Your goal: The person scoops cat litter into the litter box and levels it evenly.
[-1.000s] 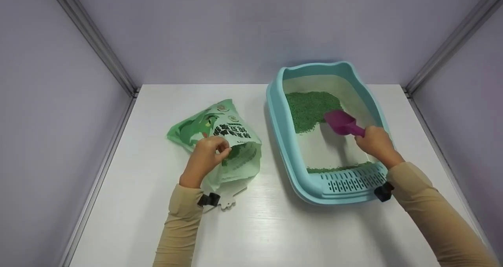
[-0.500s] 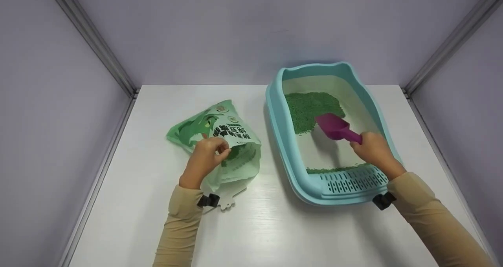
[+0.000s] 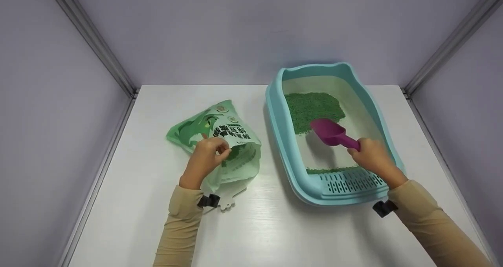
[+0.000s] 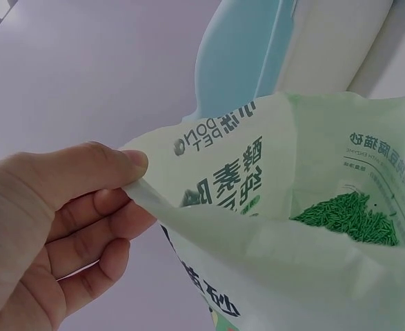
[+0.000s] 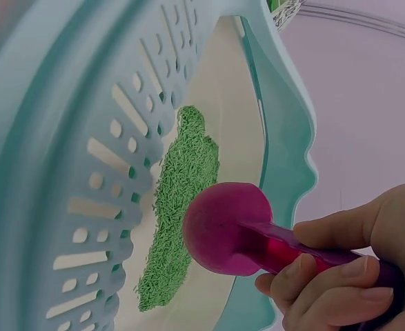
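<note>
My left hand pinches the mouth edge of a green cat litter bag lying on its side. Thumb and forefinger meet on the bag's edge in the left wrist view, the other fingers curling below. Green litter pellets show inside the gaping mouth. My right hand grips the handle of a purple litter scoop over the blue litter box. No pellets show in the scoop's bowl in the head view. A larger patch of green pellets covers the box's far left floor.
A thin line of pellets runs along the box's near end, beside a slotted ledge. A flat pale piece with a scalloped edge lies partly under the bag on the white table. Pale walls enclose the back and sides.
My right hand has drawn the scoop nearer to me and slightly left, away from the large pellet patch. The left hand and the bag stay in place.
</note>
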Available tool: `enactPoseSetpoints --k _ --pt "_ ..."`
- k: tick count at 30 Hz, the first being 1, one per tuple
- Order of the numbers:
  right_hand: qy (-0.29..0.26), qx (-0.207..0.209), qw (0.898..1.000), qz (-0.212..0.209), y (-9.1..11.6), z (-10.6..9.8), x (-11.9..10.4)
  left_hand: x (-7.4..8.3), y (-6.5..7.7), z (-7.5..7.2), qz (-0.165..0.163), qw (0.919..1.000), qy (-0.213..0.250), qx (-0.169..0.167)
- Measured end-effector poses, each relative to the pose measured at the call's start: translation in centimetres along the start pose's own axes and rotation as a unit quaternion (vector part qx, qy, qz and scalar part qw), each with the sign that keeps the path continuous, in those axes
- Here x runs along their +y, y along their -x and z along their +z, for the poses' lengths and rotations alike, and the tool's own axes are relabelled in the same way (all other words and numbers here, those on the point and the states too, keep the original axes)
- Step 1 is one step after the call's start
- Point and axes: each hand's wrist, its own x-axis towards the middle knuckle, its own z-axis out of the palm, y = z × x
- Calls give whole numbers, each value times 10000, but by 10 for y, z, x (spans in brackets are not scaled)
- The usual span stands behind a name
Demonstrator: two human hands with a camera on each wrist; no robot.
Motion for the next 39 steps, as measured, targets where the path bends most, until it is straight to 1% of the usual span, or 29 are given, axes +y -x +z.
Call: enactPoseSetpoints --k 6,13,16,20,26,28,35,39 --pt "-73 101 9999 -49 4 2 -1 1 0 -1 -19 10000 0 -10" --pt "-130 285 9995 -48 14 3 -3 2 1 -1 -128 9998 -53 -104" --pt "-48 247 9997 -3 18 2 -5 2 1 -1 -94 9999 -45 -86" --pt "39 262 9996 -62 23 1 -7 1 1 0 -60 10000 -27 -71" --pt "-19 105 9999 -20 27 -1 -11 1 0 0 -54 10000 -29 -78" --pt "-29 120 9999 -10 28 -1 -12 2 0 -1 -61 9999 -15 -89" --pt "75 428 9990 -32 29 1 -14 3 0 -2 -129 9998 8 -129" --pt "94 610 9981 -65 32 0 -16 3 1 -2 -71 9999 -25 -99"
